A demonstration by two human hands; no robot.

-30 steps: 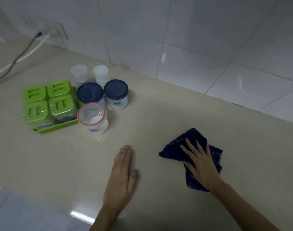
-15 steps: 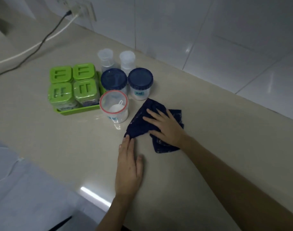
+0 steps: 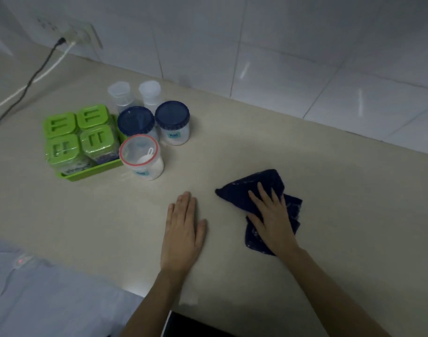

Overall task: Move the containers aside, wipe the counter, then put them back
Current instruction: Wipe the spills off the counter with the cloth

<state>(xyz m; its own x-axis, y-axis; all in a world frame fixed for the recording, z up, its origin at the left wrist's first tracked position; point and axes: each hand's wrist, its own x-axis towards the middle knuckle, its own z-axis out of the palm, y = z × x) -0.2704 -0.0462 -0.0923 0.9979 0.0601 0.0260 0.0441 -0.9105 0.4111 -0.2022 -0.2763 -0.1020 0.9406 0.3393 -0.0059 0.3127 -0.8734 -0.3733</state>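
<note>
My right hand (image 3: pixel 272 216) presses flat on a dark blue cloth (image 3: pixel 261 184) on the beige counter (image 3: pixel 305 166), fingers spread. My left hand (image 3: pixel 182 231) lies flat on the counter beside it, holding nothing. The containers stand grouped at the left: a green tray (image 3: pixel 91 170) with several green-lidded boxes (image 3: pixel 79 132), two blue-lidded jars (image 3: pixel 172 122), a red-rimmed clear jar (image 3: pixel 142 156) with a white scoop inside, and two small clear cups (image 3: pixel 135 94) behind them.
A tiled wall (image 3: pixel 281 57) runs along the back. A wall socket (image 3: pixel 80 34) at the upper left has a black and a white cable trailing over the counter. The counter's front edge (image 3: pixel 135 290) is near my body.
My right hand has slid the cloth from beside the jars back to the right. My left hand has stayed flat on the counter.
</note>
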